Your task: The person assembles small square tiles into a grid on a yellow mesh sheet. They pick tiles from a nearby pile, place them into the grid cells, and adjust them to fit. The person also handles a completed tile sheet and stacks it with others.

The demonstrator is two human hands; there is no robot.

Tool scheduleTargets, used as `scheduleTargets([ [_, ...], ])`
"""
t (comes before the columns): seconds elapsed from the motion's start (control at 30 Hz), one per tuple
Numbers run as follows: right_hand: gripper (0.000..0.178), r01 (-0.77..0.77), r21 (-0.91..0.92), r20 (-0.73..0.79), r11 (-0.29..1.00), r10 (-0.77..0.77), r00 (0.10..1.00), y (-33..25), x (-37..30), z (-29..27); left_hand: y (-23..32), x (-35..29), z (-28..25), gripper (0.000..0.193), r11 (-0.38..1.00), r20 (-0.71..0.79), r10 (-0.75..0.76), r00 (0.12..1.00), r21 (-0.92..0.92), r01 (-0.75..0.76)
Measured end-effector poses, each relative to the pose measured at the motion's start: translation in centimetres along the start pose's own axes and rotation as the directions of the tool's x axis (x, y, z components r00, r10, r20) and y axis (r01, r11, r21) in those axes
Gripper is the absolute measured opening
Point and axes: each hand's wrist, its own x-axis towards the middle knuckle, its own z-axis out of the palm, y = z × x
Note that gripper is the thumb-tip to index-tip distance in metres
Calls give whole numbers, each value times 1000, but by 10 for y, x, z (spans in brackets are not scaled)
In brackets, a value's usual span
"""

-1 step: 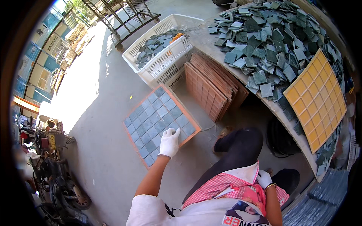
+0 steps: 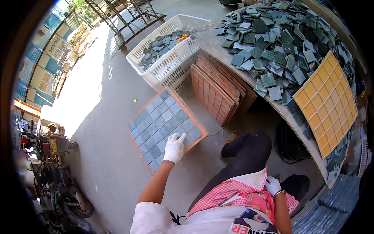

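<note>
A square orange-red grid tray (image 2: 202,135) full of grey-green square stone tiles (image 2: 157,124) sits at a low height in front of me. My left hand (image 2: 174,149), in a white glove, rests its fingertips on tiles near the tray's near right side. Its fingers are slightly bent and apart, and no loose piece shows in them. My right hand (image 2: 272,185), also in a white glove, lies in my lap against the pink checked apron (image 2: 237,189). The cloth partly covers its fingers, so I cannot tell their grip.
A bench (image 2: 218,43) at right bears heaped loose tiles (image 2: 286,46) and an empty yellow grid tray (image 2: 328,103). Reddish-brown grid trays (image 2: 212,93) stand stacked beside it. Behind the tiled tray is a white plastic crate (image 2: 171,64) of tiles. A motorcycle (image 2: 64,195) stands far left.
</note>
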Motion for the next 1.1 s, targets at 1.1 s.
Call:
scheduleTargets([
  [1.1, 35, -105, 17, 53, 994, 104, 993, 4, 1, 3, -22, 9, -3, 24, 439, 364, -498, 787, -677, 591],
])
